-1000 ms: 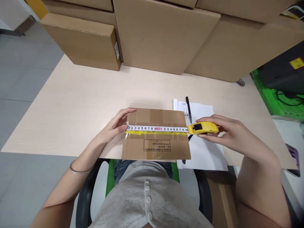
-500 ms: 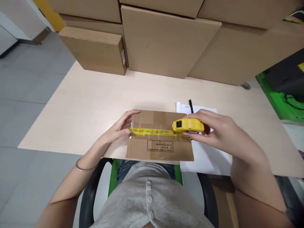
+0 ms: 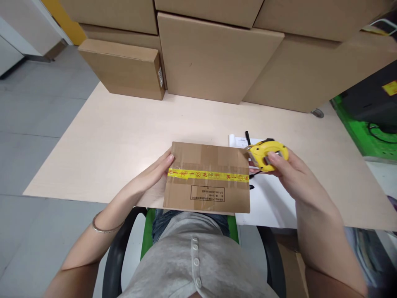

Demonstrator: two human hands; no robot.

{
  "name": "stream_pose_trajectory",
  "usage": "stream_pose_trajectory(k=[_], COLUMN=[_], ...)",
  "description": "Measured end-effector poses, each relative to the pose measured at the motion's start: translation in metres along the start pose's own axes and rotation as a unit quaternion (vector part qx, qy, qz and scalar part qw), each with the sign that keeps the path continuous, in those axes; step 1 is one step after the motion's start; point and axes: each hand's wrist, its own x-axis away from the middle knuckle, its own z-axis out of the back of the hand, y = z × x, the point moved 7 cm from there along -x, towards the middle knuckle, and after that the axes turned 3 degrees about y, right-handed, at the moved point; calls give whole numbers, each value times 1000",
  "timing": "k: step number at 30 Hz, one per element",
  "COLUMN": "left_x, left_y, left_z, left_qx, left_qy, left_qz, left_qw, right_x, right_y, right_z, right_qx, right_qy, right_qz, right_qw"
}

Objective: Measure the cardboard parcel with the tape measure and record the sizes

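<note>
A small cardboard box point(image 3: 204, 159) with yellow printed tape across its top lies at the near edge of the table, in front of my body. My left hand point(image 3: 156, 171) grips the box's left side, its thumb by the top left corner and the other fingers mostly hidden. In my right hand point(image 3: 283, 165) is a yellow tape measure point(image 3: 263, 154), held beside the box's upper right corner with the thumb across its case. Under it and right of the box lie white papers point(image 3: 273, 203) and a black pen point(image 3: 247, 137), partly covered.
Large cardboard boxes point(image 3: 214, 62) are stacked along the table's far side. A flatter box point(image 3: 124, 70) stands at the back left. On the right is a green surface point(image 3: 350, 124) with dark equipment. The chair's armrests point(image 3: 271, 256) flank my body.
My right hand has lifted the tape measure off the box's top, turned it and moved it right to the box's right side. My left thumb has shifted up along the left edge.
</note>
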Motion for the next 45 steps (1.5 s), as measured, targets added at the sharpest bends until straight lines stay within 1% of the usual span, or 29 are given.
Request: stream_pose_trajectory(k=[2, 3, 4, 6, 8, 9, 11, 13, 14, 16, 17, 18, 19, 20, 21, 22, 23, 25, 28, 30, 32, 34, 36, 38, 40, 42, 44, 45], left_x=[-1, -1, -2, -5, -9, -11, -14, -15, -15, -16, -17, -19, -21, -24, -26, -29, -30, -32, -33, -34, -35, -35, -35, -35, -35, -36, -36, -36], left_y=[8, 13, 20, 36, 45, 46, 43, 37, 35, 33, 33, 33, 32, 31, 29, 25, 21, 13, 6, 5, 7, 12, 13, 12, 10, 10, 12, 13], left_z=[6, 8, 9, 9, 8, 7, 7, 6, 6, 4, 4, 4, 4, 5, 4, 3, 2, 0, 2, 4, 4, 4, 3, 5, 6, 7, 7, 7], left_qx=[-5, -11, -23, -60, -103, -121, -142, -134, -119, -81, -57, -28, 3, 36, 68, 94, 113, 132, 122, 110, 109, 113, 110, 105, 103, 106, 113, 117], left_qy=[21, 22, 14, -11, -28, -36, -56, -85, -99, -113, -107, -88, -60, -31, -3, 17, 30, 42, 53, 54, 49, 37, 28, 26, 24, 20, 17, 17], left_qz=[36, 41, 29, -26, -81, -98, -106, -104, -104, -109, -112, -115, -115, -111, -102, -89, -74, -51, -44, -50, -68, -94, -107, -102, -94, -90, -87, -85], left_qw=[999, 999, 999, 998, 991, 987, 982, 982, 982, 984, 986, 989, 992, 993, 992, 991, 990, 989, 990, 991, 990, 988, 988, 989, 990, 990, 990, 989], right_x=[11, 17, 23, 33, 41, 43, 43, 37, 33, 24, 20, 16, 14, 11, 8, 5, 3, 0, -1, 1, 1, -2, -5, -3, 2, 5, 6, 6], right_y=[-16, -25, -34, -51, -68, -75, -89, -103, -111, -128, -136, -143, -151, -155, -159, -160, -159, -156, -151, -151, -148, -143, -135, -122, -110, -95, -77, -69], right_z=[5, 9, 14, 26, 35, 37, 32, 17, 5, -29, -49, -70, -89, -108, -124, -138, -149, -163, -166, -162, -152, -134, -104, -69, -32, 5, 31, 39], right_qx=[-46, -55, -53, -29, -3, 5, 11, 13, 23, 62, 90, 112, 125, 148, 154, 168, 183, 216, 255, 264, 278, 298, 318, 327, 317, 316, 323, 325], right_qy=[15, 25, 39, 90, 138, 149, 138, 92, 58, -21, -66, -111, -145, -185, -212, -240, -265, -300, -302, -290, -275, -240, -198, -182, -164, -125, -99, -93], right_qz=[43, 66, 86, 124, 164, 183, 220, 257, 279, 330, 356, 382, 421, 434, 449, 449, 441, 419, 411, 427, 434, 415, 370, 322, 305, 269, 227, 211], right_qw=[998, 996, 994, 988, 977, 972, 966, 962, 958, 942, 928, 910, 887, 869, 854, 844, 838, 830, 821, 815, 812, 826, 850, 869, 883, 901, 913, 917])
